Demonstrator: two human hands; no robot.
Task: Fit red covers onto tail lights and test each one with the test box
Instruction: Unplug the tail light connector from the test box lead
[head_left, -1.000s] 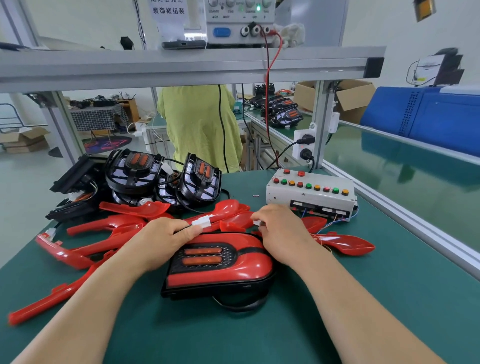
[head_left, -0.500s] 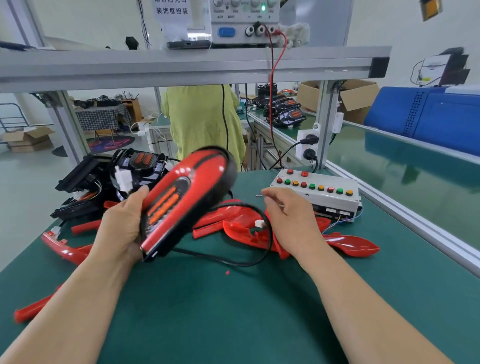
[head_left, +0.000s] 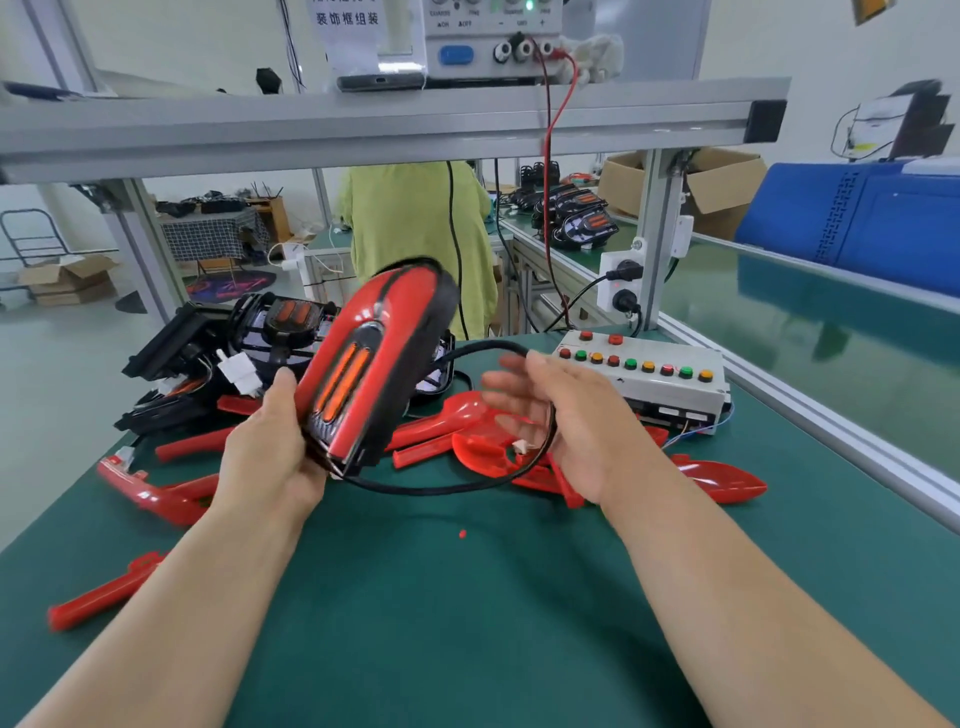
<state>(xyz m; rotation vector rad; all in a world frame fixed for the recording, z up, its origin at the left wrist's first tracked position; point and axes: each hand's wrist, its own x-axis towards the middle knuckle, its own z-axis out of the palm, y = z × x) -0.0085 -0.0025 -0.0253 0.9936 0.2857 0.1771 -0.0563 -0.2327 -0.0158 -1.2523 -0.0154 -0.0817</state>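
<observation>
while my left hand (head_left: 275, 457) grips a red-covered tail light (head_left: 374, 364)

held by its lower end, it tilts above the green bench (head_left: 467, 623). my right hand (head_left: 566, 426) is spread loose, black cable (head_left: 447, 491) across its fingers, near the test box (head_left: 670, 387).

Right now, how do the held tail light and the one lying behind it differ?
The held tail light wears a red cover; the rear tail light is bare black. The held one is tilted up in the left hand; the rear one lies unheld. Both show twin orange strips.
</observation>
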